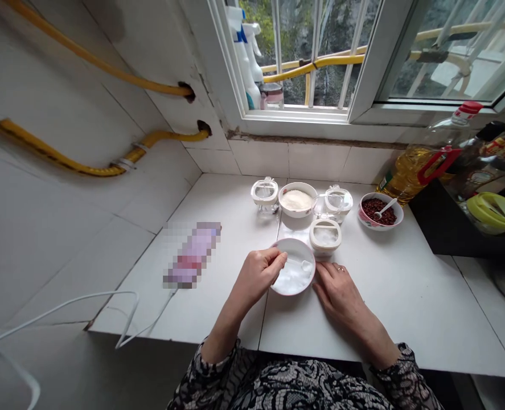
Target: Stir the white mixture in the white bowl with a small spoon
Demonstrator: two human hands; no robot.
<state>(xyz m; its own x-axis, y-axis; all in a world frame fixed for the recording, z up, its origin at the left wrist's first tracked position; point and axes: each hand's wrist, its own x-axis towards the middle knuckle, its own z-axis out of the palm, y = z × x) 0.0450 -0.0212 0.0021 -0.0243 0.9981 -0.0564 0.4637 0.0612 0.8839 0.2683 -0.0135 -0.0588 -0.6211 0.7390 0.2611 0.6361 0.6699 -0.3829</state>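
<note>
My left hand [261, 270] is closed in a pinch round the handle of a small white spoon [306, 266]. The spoon's head lies among white granules in a white bowl [294, 291] on the counter. Resting beside that bowl, my right hand [340, 290] has its fingers stretched out, the tips at the bowl's right side. Just behind stands a small clear jar [325, 234] with a white rim, some white contents showing inside. Farther back, a bowl of off-white grains [298, 200] sits between two similar jars, one left [265, 195] and one right [338, 200].
A bowl of dark red grains [380, 212] holds a white spoon. An oil bottle [414, 165] and a black rack [440, 222] with several bottles stand at the right. A blurred purple phone-like object [194, 253] with a white cable [158, 319] lies left. Tiled walls and a window [303, 117] border the counter.
</note>
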